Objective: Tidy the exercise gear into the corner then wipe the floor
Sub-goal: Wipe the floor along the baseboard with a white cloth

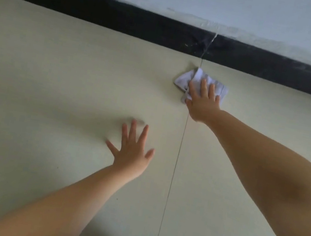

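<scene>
- Right hand [202, 101]: fingers straight, pressed flat on a white cloth [200, 82] against the floor [55, 69].
- Cloth sits under the right fingers, just short of the black skirting [126, 19].
- Left hand [132, 151]: fingers spread, palm flat on the floor, nearer the body, well apart from the cloth.
- A floor seam [175, 163] runs between the hands.

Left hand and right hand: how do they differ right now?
The left hand lies bare on the floor with fingers spread wide; the right hand presses a white cloth. The right hand reaches farther out, near the black skirting; the left hand sits nearer the person. Both are flat, palms down.
</scene>
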Available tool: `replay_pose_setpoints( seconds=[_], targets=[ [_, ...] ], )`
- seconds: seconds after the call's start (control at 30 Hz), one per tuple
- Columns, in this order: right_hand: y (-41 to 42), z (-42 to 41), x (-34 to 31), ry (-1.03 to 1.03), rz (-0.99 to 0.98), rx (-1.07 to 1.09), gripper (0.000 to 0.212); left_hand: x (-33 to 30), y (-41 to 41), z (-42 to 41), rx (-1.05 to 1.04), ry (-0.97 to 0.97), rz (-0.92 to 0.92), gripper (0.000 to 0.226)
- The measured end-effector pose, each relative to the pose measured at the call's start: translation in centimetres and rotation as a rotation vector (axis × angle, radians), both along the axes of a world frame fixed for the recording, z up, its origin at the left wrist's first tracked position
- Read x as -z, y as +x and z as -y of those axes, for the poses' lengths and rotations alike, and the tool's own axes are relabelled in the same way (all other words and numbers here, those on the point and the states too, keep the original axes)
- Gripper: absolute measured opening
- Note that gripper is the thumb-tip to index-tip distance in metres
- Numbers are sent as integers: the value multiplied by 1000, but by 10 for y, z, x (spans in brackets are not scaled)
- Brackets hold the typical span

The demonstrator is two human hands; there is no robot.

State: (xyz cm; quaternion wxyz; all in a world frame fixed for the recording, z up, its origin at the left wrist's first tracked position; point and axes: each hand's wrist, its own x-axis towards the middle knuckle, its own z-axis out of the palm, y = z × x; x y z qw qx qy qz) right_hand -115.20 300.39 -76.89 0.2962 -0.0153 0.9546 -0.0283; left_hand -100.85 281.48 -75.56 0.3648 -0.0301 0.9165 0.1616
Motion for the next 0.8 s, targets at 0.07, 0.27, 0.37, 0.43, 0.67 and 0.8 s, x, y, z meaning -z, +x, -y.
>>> replay_pose_setpoints(
  seconds=[0.07,0.27,0.37,0.43,0.67,0.8],
  targets=[
    [56,0,6,-57,-76,-122,55,3,-2,-2,-43,-30,-22,64],
    [318,7,7,-207,-152,-297,56,-5,-3,11,93,-74,57,85],
    [299,-17,18,-241,-195,-408,49,-8,-8,12,185,-114,84,99],
    [228,-36,25,-196,-280,-267,53,-7,-7,15,240,-132,92,105],
    [-23,-86,13,-39,-82,181,54,-10,-11,17,251,-128,128,104],
    [56,-59,19,-66,-227,51,51,-6,-5,14,274,-181,88,106]
  ],
)
